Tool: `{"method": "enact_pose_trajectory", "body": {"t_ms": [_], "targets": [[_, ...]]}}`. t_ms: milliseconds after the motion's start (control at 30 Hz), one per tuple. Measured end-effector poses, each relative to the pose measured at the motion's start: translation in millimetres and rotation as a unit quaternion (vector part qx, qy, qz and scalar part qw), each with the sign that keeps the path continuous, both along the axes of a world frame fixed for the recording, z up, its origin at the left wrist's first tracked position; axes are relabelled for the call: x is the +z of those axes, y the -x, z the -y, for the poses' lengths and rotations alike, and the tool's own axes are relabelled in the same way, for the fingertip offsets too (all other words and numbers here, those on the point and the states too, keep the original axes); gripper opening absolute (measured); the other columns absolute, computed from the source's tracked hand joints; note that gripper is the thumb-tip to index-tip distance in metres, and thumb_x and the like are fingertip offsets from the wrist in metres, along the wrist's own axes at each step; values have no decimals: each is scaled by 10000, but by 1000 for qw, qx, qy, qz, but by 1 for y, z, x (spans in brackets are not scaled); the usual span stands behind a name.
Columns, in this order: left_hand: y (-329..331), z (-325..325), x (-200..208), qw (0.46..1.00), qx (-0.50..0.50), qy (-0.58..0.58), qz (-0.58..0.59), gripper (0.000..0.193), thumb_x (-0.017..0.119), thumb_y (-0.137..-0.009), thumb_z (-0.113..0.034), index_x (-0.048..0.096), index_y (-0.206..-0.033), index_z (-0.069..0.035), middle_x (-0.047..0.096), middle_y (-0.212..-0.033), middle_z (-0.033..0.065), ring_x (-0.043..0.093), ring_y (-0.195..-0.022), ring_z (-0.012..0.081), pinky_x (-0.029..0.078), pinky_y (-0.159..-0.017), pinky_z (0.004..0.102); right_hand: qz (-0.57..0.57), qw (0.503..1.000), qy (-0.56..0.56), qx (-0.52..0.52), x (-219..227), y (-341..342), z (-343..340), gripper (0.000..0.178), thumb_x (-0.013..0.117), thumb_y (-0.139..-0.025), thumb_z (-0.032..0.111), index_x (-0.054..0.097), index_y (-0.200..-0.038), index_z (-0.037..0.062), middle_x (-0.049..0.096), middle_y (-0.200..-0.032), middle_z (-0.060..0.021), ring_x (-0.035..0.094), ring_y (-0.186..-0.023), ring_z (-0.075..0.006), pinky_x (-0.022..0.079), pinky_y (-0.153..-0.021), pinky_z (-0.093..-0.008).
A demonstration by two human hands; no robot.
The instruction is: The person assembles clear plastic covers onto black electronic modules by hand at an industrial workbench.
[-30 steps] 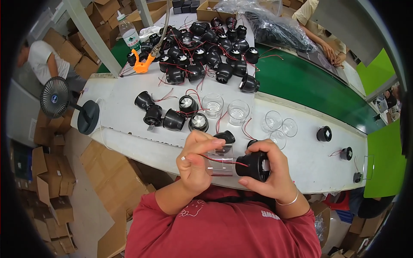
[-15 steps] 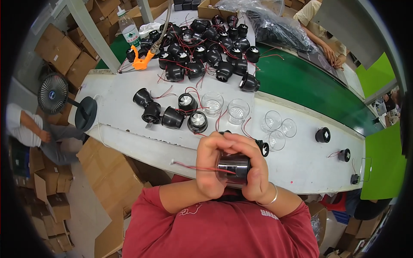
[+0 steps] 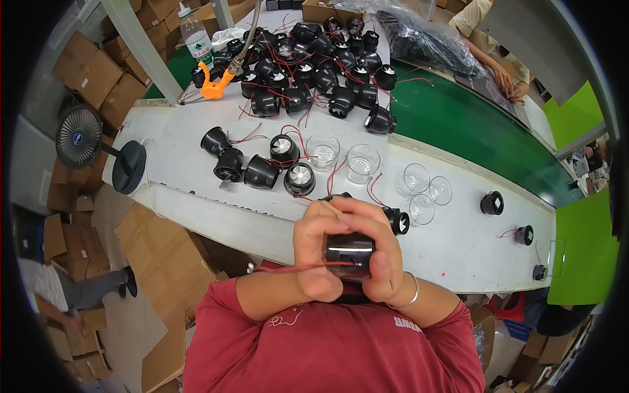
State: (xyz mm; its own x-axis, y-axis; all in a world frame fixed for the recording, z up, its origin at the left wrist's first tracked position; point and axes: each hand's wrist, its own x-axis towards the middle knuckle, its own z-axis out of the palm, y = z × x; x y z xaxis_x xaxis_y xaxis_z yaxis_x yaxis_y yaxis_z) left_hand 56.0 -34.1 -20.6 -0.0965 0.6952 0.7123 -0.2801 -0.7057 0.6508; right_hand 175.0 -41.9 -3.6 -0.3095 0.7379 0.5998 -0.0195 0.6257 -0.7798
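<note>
In front of my chest, my left hand [image 3: 316, 255] and my right hand [image 3: 388, 262] press from opposite sides on a black cylindrical fan unit [image 3: 348, 247]. A clear, shiny cover surrounds its body. My fingers curl over the top, and the palms hide both ends. Its red and black wire lead [image 3: 288, 267] sticks out leftward, past my left hand, to a small white connector. Just beyond my hands lie more black fan units, one with a white impeller [image 3: 299, 178]. Clear cups [image 3: 362, 164] stand beside them, and another fan unit [image 3: 397, 221] lies by my right fingers.
Many wired fan units [image 3: 325, 82] crowd the far table. An orange air gun [image 3: 215, 85] hangs left of them, near a bottle [image 3: 196, 40]. A desk fan [image 3: 80, 137] stands left. Beyond the white table runs a green belt [image 3: 445, 118], where another person's hands [image 3: 511, 85] rest.
My hands moved slightly left with the fan unit, and the gap of clear cup at its left end has shrunk. At far left, another person has moved lower in view.
</note>
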Motion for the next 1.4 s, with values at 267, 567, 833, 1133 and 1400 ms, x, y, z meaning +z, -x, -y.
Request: {"method": "enact_pose_trajectory", "body": {"t_ms": [267,567,833,1133,1400], "targets": [[2,7,15,970,-80,201,107,475,274,-1029,-500,414,-1022,-47,481,-997,91,515,-903,175,435,-870,330,-155,942,254,153,15,-8,-8,745,265,-1002,550,348,-1415,-63,426,-1422,-196,429,-1304,-271,291,-1106,-368],[2,10,14,969,-74,205,113,391,379,-1030,-405,444,-992,-21,508,-999,116,548,-914,181,460,-862,328,-113,961,228,104,1,-20,-1,717,638,-855,330,372,-1411,-37,425,-1391,-190,417,-1302,-286,332,-1080,-384],[19,12,10,992,-99,14,-75,672,805,-719,-528,521,-1072,-32,488,-1069,149,523,-955,239,439,-837,341,-54,991,105,62,3,-37,4,714,920,-527,235,543,-1105,55,470,-1080,-97,459,-956,-188,420,-798,-300],[32,28,28,935,-223,59,-268,746,939,-588,-272,540,-1171,-31,489,-1070,136,506,-932,210,451,-749,292,65,988,103,97,4,-65,28,699,959,-498,222,500,-1011,100,455,-977,-84,494,-846,-201,441,-745,-326],[23,37,24,940,-211,60,-263,588,917,-622,-251,615,-1059,-1,504,-900,84,506,-767,168,478,-689,272,5,984,134,114,-16,-65,44,678,960,-515,220,450,-948,112,444,-927,-76,461,-764,-190,453,-707,-318]]}}
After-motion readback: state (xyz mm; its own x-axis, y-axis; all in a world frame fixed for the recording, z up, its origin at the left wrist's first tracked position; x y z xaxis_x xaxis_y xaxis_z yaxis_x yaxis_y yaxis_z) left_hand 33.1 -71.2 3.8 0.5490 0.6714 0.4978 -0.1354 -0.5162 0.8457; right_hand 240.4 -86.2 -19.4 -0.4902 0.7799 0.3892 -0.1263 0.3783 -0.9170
